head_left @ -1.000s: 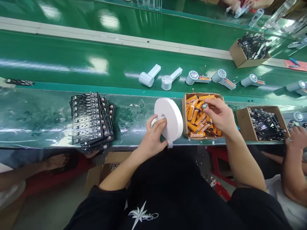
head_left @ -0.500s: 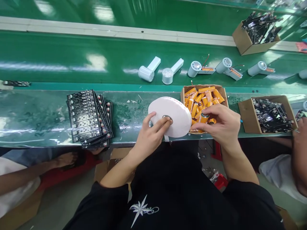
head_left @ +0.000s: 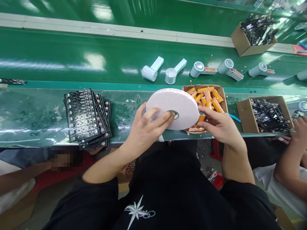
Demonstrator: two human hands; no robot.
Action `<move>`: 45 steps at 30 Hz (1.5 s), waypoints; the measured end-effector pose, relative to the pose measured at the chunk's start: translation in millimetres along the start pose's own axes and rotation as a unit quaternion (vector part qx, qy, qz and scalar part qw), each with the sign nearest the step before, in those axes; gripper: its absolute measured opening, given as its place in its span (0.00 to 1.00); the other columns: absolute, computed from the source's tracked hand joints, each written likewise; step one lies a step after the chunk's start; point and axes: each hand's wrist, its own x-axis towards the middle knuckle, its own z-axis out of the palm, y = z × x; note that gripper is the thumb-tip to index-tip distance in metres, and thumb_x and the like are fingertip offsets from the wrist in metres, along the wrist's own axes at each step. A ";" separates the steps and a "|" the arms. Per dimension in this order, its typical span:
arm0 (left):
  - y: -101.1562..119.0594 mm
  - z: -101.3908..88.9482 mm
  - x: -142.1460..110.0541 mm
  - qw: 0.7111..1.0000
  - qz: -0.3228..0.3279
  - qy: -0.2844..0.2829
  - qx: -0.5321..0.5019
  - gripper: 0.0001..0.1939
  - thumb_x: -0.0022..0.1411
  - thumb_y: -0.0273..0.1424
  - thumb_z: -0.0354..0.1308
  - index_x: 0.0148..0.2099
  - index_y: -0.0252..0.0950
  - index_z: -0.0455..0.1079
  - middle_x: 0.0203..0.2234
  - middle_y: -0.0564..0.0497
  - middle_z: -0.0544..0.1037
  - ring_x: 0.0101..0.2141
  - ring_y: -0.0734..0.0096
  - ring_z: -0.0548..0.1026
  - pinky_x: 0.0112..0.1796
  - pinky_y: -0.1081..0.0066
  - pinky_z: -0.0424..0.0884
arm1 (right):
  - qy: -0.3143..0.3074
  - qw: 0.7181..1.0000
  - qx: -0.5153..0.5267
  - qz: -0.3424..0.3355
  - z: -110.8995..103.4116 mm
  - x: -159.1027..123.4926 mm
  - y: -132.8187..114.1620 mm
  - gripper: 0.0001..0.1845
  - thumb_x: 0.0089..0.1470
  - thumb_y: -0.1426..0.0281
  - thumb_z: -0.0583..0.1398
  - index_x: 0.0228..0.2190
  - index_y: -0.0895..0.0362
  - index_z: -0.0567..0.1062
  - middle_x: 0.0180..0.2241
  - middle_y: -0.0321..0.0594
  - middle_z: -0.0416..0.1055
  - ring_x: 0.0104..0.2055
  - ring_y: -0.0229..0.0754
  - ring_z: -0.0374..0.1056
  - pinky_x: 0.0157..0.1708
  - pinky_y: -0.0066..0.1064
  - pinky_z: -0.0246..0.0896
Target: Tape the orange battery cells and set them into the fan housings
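My left hand grips a big white tape roll, fingers over its face and one near the centre hole; the roll lies nearly flat above the bench edge. My right hand is closed on an orange battery cell right beside the roll's right rim. Behind both sits an open cardboard box of orange cells, partly covered by the roll.
A fanned stack of black circuit boards lies left on the bench. A box of black boards stands right, another person's hand at it. White fan housings lie on the green belt; another box sits far right.
The tape roll has tipped from upright to nearly flat and risen over the cell box. My right hand came out of the box with a cell and moved to the roll's edge.
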 end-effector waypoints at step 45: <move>-77.2 99.4 177.0 0.973 -0.172 -0.146 -0.037 0.21 0.77 0.43 0.57 0.57 0.32 0.81 0.56 0.38 0.84 0.60 0.49 0.74 0.61 0.47 0.70 | 0.376 0.878 0.290 -0.055 -4.9 -1.8 18.4 0.31 0.47 0.63 0.78 0.52 0.36 0.80 0.50 0.42 0.84 0.56 0.61 0.82 0.49 0.59 0.84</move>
